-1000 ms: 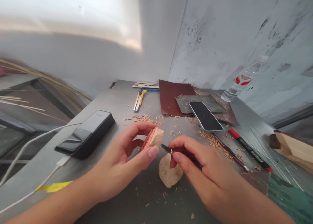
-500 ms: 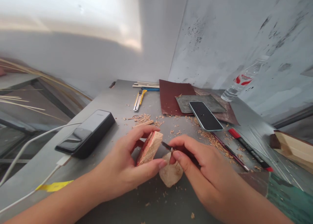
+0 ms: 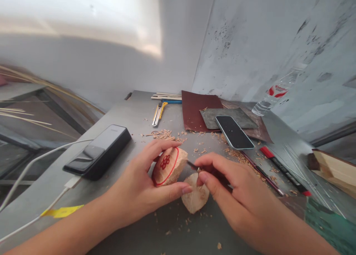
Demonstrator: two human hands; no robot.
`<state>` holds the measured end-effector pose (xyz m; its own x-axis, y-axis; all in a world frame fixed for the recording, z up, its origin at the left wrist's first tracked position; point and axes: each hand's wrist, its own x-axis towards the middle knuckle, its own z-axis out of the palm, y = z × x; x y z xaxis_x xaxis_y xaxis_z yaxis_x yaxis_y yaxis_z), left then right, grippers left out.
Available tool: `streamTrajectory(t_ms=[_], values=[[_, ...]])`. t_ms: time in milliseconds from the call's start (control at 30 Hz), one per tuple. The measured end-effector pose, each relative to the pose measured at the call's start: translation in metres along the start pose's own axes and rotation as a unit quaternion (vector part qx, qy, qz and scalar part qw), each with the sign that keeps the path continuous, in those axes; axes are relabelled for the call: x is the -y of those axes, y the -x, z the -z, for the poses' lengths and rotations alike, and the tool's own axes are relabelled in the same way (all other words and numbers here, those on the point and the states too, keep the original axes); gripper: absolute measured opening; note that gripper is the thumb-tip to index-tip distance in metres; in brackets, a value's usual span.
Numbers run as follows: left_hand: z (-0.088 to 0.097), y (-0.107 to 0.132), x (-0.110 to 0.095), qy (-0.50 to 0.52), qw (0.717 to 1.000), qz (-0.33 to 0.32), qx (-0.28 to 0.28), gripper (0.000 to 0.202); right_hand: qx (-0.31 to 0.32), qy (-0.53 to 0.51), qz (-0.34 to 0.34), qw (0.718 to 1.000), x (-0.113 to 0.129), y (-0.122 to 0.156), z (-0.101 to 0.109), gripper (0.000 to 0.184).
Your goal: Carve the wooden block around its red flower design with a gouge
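Note:
Between the thumb and fingers of my left hand (image 3: 141,179) is a piece of wood (image 3: 174,168), tilted so its face shows a red flower inside a red outline. The wood's side is rough and pale. My right hand (image 3: 225,184) grips a thin carving knife (image 3: 192,166), its dark blade pointing left at the wood's right edge; most of the handle is hidden in the fingers. Below, a second pale wood piece (image 3: 195,197) with a rounded outline lies on the table, partly behind my right fingers.
Wood shavings (image 3: 164,134) are scattered about. A yellow utility knife (image 3: 159,113), sandpaper sheets (image 3: 198,110), a phone (image 3: 234,132) and a water bottle (image 3: 274,93) are farther back. At left sits a black power bank (image 3: 97,151) with a white cable; at right, a red-capped marker (image 3: 285,170).
My left hand has turned the wood piece so that its red-drawn face now shows more fully. My right hand and the knife have shifted slightly to the right.

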<state>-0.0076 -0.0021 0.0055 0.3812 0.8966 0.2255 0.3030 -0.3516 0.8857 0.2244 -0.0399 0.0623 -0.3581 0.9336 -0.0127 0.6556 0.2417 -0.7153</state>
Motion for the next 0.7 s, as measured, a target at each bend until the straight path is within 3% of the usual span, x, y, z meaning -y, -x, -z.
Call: streamTrajectory(t_ms=[167, 300, 500, 700], values=[[-0.001, 0.000, 0.007, -0.028, 0.999, -0.046, 0.007, 0.078, -0.066, 0.041, 0.020, 0.997, -0.007, -0.004, 0.002, 0.016], [-0.002, 0.001, 0.007, -0.040, 0.998, -0.040, 0.017, 0.088, -0.030, 0.034, 0.024, 0.999, -0.007, -0.003, 0.006, 0.016], [-0.003, 0.001, 0.008, -0.077, 0.995, -0.067, 0.019, 0.083, 0.024, 0.088, 0.012, 0.996, -0.006, -0.001, 0.016, 0.008], [-0.005, 0.004, 0.018, -0.108, 0.988, -0.108, 0.028, 0.072, 0.058, 0.137, 0.019, 0.989, -0.013, -0.002, 0.016, 0.017]])
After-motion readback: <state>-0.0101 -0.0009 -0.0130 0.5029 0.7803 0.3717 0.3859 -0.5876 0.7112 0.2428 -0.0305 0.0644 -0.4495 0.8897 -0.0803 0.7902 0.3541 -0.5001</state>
